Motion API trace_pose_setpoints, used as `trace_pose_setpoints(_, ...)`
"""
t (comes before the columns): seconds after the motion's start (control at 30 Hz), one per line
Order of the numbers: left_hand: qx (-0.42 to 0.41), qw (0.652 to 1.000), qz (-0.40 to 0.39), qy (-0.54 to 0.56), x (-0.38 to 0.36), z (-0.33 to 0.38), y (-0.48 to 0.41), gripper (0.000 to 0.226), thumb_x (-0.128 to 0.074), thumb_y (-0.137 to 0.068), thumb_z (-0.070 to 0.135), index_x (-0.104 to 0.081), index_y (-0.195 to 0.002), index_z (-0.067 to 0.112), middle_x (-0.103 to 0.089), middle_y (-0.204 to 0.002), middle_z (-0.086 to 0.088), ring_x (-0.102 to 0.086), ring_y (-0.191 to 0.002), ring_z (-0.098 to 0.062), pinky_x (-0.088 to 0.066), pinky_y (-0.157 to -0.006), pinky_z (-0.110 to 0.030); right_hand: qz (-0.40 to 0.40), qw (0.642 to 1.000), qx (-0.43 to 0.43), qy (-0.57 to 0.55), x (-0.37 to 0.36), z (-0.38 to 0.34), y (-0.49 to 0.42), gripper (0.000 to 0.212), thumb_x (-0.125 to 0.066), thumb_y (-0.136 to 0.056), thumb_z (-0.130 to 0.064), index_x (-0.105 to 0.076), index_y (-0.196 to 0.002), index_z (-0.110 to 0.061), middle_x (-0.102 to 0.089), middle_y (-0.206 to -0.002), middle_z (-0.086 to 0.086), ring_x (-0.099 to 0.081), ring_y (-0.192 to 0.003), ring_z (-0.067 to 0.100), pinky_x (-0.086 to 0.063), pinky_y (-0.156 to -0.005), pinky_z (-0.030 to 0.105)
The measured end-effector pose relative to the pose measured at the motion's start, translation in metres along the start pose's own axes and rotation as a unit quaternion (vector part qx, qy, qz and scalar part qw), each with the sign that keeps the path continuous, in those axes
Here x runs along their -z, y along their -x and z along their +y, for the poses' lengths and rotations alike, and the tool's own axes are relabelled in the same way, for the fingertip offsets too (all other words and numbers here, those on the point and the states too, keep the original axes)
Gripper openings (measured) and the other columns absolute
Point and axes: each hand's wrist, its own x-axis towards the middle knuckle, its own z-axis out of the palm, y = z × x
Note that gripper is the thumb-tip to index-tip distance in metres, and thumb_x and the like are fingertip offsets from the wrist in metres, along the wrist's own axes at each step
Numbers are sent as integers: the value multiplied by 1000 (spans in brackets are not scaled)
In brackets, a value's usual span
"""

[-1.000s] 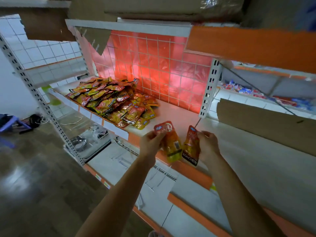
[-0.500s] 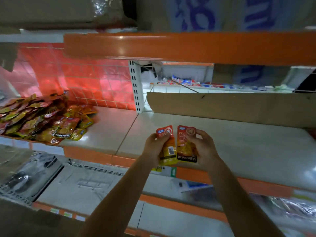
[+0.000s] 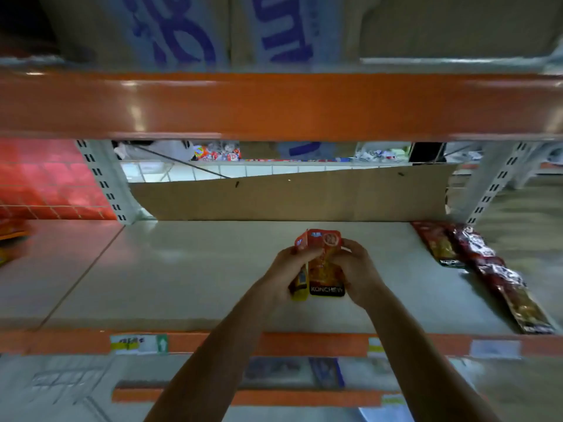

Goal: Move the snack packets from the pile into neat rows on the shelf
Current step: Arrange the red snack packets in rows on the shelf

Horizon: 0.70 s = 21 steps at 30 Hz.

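- Left hand, grip curled round the rear packet, fingers wrapped over its left edge.
- Right hand, grip pinching the front packet along its right edge, fingertips near the top corner.
- 2 packets in all, both upright, faces toward the camera, pressed together, front one covering most of the rear one.
- Front packet: red top, orange middle, black band at the bottom reading KONCHEW.
- Rear packet: only a red top corner and a yellow lower edge showing, left of the front one.
- Both over the middle of the pale shelf, nearer its front than its back; touching it or lifted clear, impossible to tell.
- At the right end of the same shelf, well apart from the hands: line of dark red packets, lying flat, overlapping, running from the back toward the front edge.
- At the far left edge, blurred and cut off: orange packets, well apart from the hands.
- Behind the shelf: cardboard sheet standing on edge between left post and right post, both white and slotted.
- Left of the left post: red tiled wall.
- Along the shelf's front: orange strip with a paper label.
- Overhead: orange beam, with boxes bearing blue lettering on top.
- Below: lower shelf, pale, contents blurred.
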Motion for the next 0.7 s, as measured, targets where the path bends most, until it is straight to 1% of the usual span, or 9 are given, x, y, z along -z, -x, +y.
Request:
trace_pose_setpoints(0.07, 18, 999, -11, 31, -31, -5, -18, 36, -55, -93, 31, -64, -116, 4, -69, -109, -18, -66, -104, -33, -52, -91, -41, 12, 1000, -5, 3, 31, -4, -10, 36, -48, -85, 12, -55, -118, -1, -67, -105, 21, -68, -90, 35, -57, -73, 43)
trace_pose_setpoints(0.17, 22, 999, 2, 47, -67, -15, -46, 46, -41, -98, 44, -64, -119, 11, -69, -113, -16, -63, -110, -33, -44, -103, -47, 15, 1000, -3, 9, 73, -9, -20, 33, -47, -88, 9, -57, -116, -7, -67, -104, 19, -68, -89, 33, -57, -70, 41)
trace_pose_setpoints(0.2, 23, 999, 22, 37, -78, -18, -52, 44, -41, -98, 45, -65, -116, 12, -70, -109, -15, -65, -106, -32, -46, -101, -46, 21, 1000, -7, 13, 85, -11, -23, 32, -48, -89, 7, -57, -116, -8, -67, -103, 18, -68, -90, 33, -58, -73, 44)
trace_pose_setpoints(0.3, 33, 997, 70, -6, -108, -22, -61, 36, -41, -99, 44, -65, -99, 17, -71, -97, -9, -67, -90, -26, -53, -82, -35, 53, 998, -14, 20, 118, -13, -31, 35, -53, -91, -1, -55, -125, -9, -68, -108, 15, -68, -94, 32, -56, -83, 53)
trace_pose_setpoints(0.4, 39, 996, 74, -42, -128, -27, -75, 35, -46, -97, 46, -65, -101, 16, -73, -99, -10, -70, -92, -28, -54, -89, -44, 91, 995, -18, 18, 144, -18, -32, 37, -56, -92, -5, -50, -128, -11, -65, -111, 14, -67, -96, 31, -55, -84, 53)
trace_pose_setpoints(0.43, 36, 995, 69, -54, -133, -28, -78, 33, -50, -96, 43, -65, -104, 15, -73, -99, -10, -70, -92, -29, -54, -90, -46, 102, 994, -20, 20, 152, -18, -32, 37, -56, -92, -6, -49, -129, -11, -64, -110, 13, -67, -95, 30, -56, -83, 51)
trace_pose_setpoints(0.5, 27, 995, 62, -78, -144, -32, -86, 25, -57, -91, 28, -64, -107, 10, -73, -98, -12, -70, -92, -30, -55, -88, -46, 121, 992, -19, 19, 166, -19, -30, 36, -56, -93, -5, -48, -127, -12, -64, -103, 8, -68, -90, 25, -58, -78, 45)
trace_pose_setpoints(0.6, 15, 995, 43, -83, -163, -36, -93, 20, -57, -86, 12, -61, -105, 10, -71, -98, -13, -69, -93, -31, -54, -89, -47, 143, 989, 2, 28, 186, -23, -27, 34, -55, -93, -6, -47, -125, -17, -62, -97, 1, -66, -85, 18, -57, -73, 38)
trace_pose_setpoints(0.7, -7, 990, 53, -130, -180, -42, -103, 22, -64, -86, 11, -59, -107, 15, -69, -103, -7, -67, -94, -24, -54, -90, -45, 170, 985, 23, 37, 207, -25, -25, 38, -56, -93, -9, -45, -129, -15, -61, -106, 5, -65, -93, 23, -57, -82, 47)
